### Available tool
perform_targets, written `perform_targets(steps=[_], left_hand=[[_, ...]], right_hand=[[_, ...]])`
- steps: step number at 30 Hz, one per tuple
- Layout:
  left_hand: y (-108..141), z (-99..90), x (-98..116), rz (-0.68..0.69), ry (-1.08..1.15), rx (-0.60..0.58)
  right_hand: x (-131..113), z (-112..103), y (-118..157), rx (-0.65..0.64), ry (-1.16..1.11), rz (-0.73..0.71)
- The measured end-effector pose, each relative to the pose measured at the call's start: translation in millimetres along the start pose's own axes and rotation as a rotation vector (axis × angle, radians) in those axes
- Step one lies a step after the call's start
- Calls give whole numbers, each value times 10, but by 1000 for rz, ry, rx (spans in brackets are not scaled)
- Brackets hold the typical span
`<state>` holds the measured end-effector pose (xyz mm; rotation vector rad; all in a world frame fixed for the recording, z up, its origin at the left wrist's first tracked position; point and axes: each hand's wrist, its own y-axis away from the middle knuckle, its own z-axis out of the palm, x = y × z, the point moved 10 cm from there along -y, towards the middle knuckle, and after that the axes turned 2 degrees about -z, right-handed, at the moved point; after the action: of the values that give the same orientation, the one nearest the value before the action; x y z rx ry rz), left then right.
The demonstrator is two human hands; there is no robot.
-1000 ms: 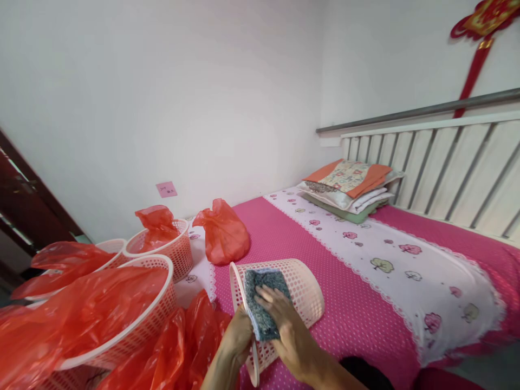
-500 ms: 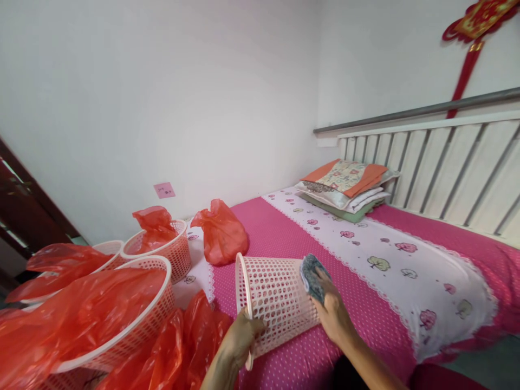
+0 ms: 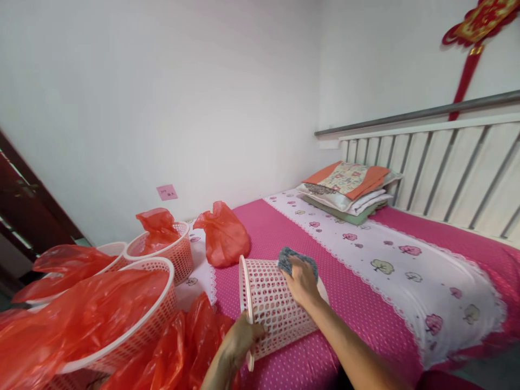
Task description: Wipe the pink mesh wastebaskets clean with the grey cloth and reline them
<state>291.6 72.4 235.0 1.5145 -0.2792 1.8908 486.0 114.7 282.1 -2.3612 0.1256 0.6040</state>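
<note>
A pale pink perforated plastic basket point(image 3: 270, 314) lies on its side on the bed, its open end toward the left. My left hand point(image 3: 239, 338) grips its rim, thumb on the outer wall and the other fingers out of sight inside. In my right hand point(image 3: 303, 281) is a grey-blue cleaning cloth point(image 3: 288, 259), pressed against the upper side of the basket near its base. My right fingers are bent over the cloth and partly cover it.
Several similar baskets point(image 3: 168, 281) with red plastic bags point(image 3: 105, 295) crowd the left. Another red bag point(image 3: 225, 235) stands by the wall. Folded bedding point(image 3: 349, 189) lies near the white headboard point(image 3: 439, 168). A pink note point(image 3: 167, 192) is on the wall.
My right hand and the cloth have moved left along the basket, from its base edge onto its upper side. My left hand keeps its hold on the rim.
</note>
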Motion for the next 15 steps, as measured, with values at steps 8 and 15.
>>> perform_targets(steps=[8,15], left_hand=[[-35,-100,-57,13,-42,63],[41,-67,137,11,48,29]], right_hand=[[-867,197,-42,-66,-172,-168],[-1285,21,290,-117,-325,-325]])
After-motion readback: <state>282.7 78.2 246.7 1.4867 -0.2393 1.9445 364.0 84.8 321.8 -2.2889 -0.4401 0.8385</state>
